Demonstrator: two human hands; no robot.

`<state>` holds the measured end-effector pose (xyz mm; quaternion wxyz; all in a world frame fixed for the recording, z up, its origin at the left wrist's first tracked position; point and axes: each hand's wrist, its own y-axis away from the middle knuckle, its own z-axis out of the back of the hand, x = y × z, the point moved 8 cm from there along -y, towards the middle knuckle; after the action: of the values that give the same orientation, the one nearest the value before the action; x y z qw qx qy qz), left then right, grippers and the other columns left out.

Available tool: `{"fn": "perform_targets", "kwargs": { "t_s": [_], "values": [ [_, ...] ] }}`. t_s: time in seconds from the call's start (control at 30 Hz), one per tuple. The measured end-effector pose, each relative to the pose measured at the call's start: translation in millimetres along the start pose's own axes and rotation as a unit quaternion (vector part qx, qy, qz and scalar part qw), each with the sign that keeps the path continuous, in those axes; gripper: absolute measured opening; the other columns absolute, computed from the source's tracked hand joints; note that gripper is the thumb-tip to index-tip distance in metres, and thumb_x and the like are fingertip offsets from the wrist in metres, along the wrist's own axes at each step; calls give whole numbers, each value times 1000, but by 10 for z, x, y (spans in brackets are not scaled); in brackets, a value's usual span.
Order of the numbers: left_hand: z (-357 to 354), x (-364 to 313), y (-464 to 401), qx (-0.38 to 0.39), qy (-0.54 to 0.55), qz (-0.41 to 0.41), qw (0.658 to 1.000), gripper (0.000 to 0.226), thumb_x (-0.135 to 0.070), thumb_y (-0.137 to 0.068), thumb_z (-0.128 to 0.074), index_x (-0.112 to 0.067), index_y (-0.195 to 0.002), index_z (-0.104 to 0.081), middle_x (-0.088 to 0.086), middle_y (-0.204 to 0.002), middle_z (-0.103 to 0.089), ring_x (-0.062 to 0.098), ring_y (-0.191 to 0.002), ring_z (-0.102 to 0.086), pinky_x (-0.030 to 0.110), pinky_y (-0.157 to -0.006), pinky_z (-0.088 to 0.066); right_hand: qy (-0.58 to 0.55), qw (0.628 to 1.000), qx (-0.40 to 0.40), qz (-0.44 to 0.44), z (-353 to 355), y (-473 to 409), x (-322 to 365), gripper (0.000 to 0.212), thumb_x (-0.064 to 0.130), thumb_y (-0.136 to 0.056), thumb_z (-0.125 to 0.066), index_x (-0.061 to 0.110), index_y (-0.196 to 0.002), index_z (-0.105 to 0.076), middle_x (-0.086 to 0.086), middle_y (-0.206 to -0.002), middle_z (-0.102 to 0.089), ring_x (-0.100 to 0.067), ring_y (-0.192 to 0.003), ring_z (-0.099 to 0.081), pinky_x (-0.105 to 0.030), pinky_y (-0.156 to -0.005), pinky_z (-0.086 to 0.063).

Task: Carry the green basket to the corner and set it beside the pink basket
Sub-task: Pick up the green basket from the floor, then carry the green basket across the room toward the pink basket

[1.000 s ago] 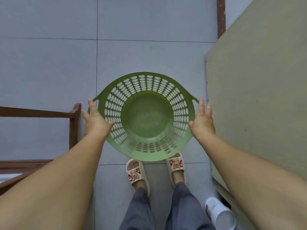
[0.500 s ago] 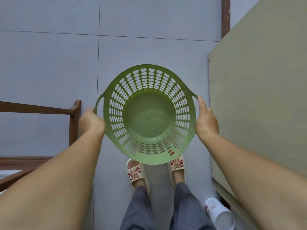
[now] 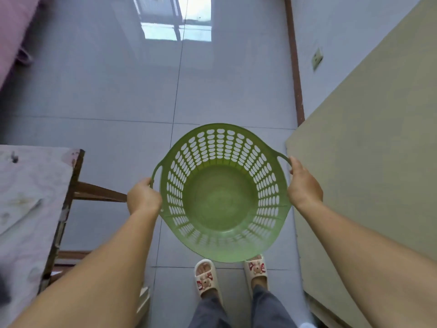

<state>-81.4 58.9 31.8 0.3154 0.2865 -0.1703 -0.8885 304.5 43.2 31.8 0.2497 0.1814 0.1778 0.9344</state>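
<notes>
The round green basket (image 3: 221, 197), perforated with oval holes and empty, hangs in the air above the grey tiled floor in front of me, tilted slightly toward me. My left hand (image 3: 143, 198) is closed around its left handle. My right hand (image 3: 303, 185) grips the right handle and rim. My feet in white slippers (image 3: 205, 278) show just below the basket. No pink basket is in view.
A wooden table with a pale floral cloth (image 3: 30, 209) stands at the left. A large beige board (image 3: 369, 162) fills the right side. A brown skirting strip (image 3: 294, 67) runs along the wall. Pink fabric (image 3: 11, 31) sits at the top left; open floor lies ahead.
Both hands have closed on the handles and lifted the basket off the floor. The view has tilted up, so more floor ahead and the table top now show.
</notes>
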Motion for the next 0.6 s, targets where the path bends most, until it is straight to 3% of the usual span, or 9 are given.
{"fn": "perform_targets", "kwargs": {
  "t_s": [0.13,0.2,0.27,0.43,0.6],
  "values": [
    [686,-344,162,8,39,-25,999,34,7,-87,-39,-11,-101,-64,13,-85,-61,37,-80,-63,41,-76,-56,6,999,-36,5,658,248,388,65,0,-89,-33,29,-146,-21,-8,-138,-49,-31,-116,-54,-40,-87,-45],
    [1002,-523,193,10,39,-45,998,34,8,-86,-39,-8,-104,-63,14,-81,-60,41,-87,-65,51,-80,-57,5,998,-60,17,963,315,586,62,0,-88,-31,27,-143,-25,-9,-133,-53,-32,-110,-56,-39,-82,-44],
    [1281,-675,194,0,27,-62,998,34,10,-85,-41,-2,-108,-63,13,-77,-58,41,-90,-64,51,-82,-57,5,996,-77,32,1208,347,764,54,1,-89,-32,24,-139,-31,-11,-127,-56,-33,-102,-57,-35,-75,-42],
    [1840,-1025,-12,-9,39,-79,996,32,11,-84,-42,-2,-105,-63,23,-94,-62,42,-90,-64,51,-78,-59,-6,992,-104,66,1710,200,1264,49,2,-90,-37,21,-135,-34,-11,-118,-59,-26,-87,-51,-35,-72,-43],
    [2176,-1457,-410,-13,51,-85,995,34,11,-85,-40,0,-109,-61,29,-106,-62,45,-95,-64,55,-79,-58,-18,990,-113,84,2044,-247,1686,52,2,-88,-43,20,-136,-34,-12,-116,-61,-32,-96,-59,-40,-78,-49]
  ]
}}
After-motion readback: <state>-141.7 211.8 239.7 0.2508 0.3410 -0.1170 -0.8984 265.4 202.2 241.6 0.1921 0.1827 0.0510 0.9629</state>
